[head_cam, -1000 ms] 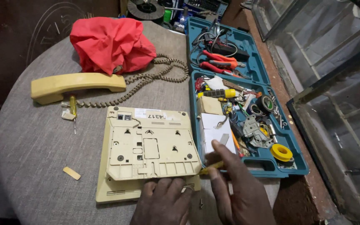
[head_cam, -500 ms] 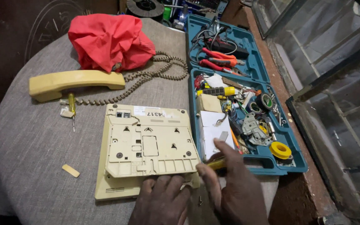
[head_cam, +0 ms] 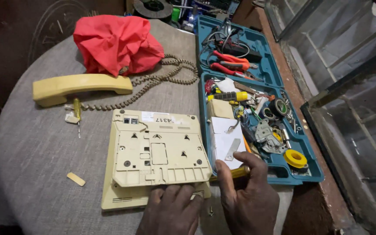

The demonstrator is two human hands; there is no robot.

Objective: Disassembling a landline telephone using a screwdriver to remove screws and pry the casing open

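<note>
At the bottom centre of the frame the left hand (head_cam: 170,211) lies flat and unclenched, fingers spread on the near edge of a cream telephone base (head_cam: 155,163), which rests upside down on the grey cloth-covered round table (head_cam: 31,148). Just to its right, the right hand (head_cam: 249,200) is closed around a yellow-handled screwdriver (head_cam: 236,172), its tip pointing at the base's lower right corner.

A small beige plastic piece (head_cam: 75,179) lies on the cloth at lower left, apart from the base. On the base's far edge sits a white rectangular label (head_cam: 157,117) with dark print.

To the right, an open teal tool case (head_cam: 257,102) runs up the frame. Its near compartment holds a white rectangular box (head_cam: 223,141), a roll of yellow tape (head_cam: 295,158), a black tape roll (head_cam: 278,107) and a yellow-and-black tool (head_cam: 229,96). The far compartment holds red-handled pliers (head_cam: 229,62).

At middle left a cream handset (head_cam: 81,86) lies on its side, with a small yellow screwdriver (head_cam: 78,111) just beside it. Its coiled cord (head_cam: 162,77) curls toward a crumpled red cloth (head_cam: 116,43) at the upper left.
</note>
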